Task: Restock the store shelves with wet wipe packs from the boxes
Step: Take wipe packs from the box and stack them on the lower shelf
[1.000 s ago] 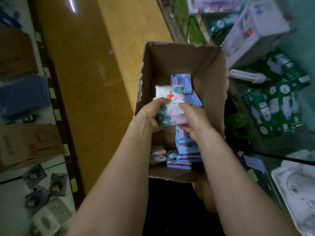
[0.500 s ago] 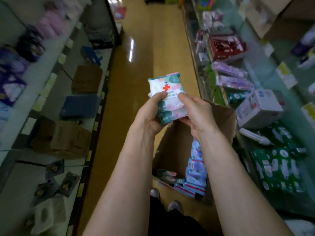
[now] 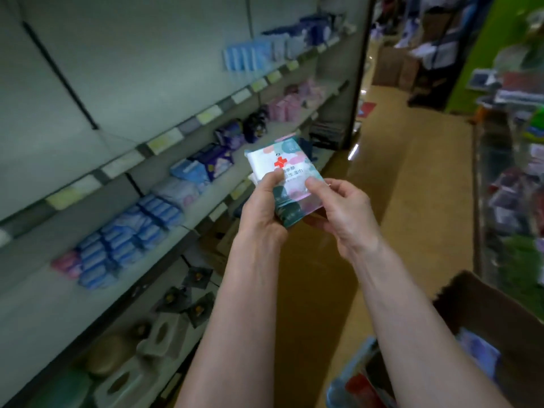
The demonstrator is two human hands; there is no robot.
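Far left: a shelf unit (image 3: 88, 187) runs along the aisle from near to far, with price labels (image 3: 164, 141) along its front edges. The upper level nearest the camera is bare; further along it carries a row of pale blue packets (image 3: 247, 55).

Middle level, left: small blue packs (image 3: 129, 231) lie stacked in rows, with a pink pack (image 3: 66, 265) just beside them at the near end. Further along the same level sit larger blue, purple and pink packets, blurred.

Lower level, near left: dark square sachets (image 3: 188, 293) lie flat, and pale tissue-box covers (image 3: 159, 334) stand near them.

Centre: the wet wipe pack (image 3: 284, 172) is held up in the air in front of the middle shelf, clear of it, tilted with its printed face and red cross towards the camera. More teal edges show beneath its lower end; how many packs are held cannot be told.

The left hand (image 3: 262, 207) grips the pack's lower left side, thumb pressed on the printed face, fingers curled behind. The right hand (image 3: 344, 210) holds the lower right corner, thumb tip on the face and fingers folded under the pack.

Behind the hands, the glossy brown floor (image 3: 397, 172) runs to the far end of the aisle.

Near right: an open cardboard box (image 3: 485, 313) sits below the right forearm, with blue packs (image 3: 477, 351) inside it.

Far right: further shelving (image 3: 512, 178) holds goods too blurred to identify.
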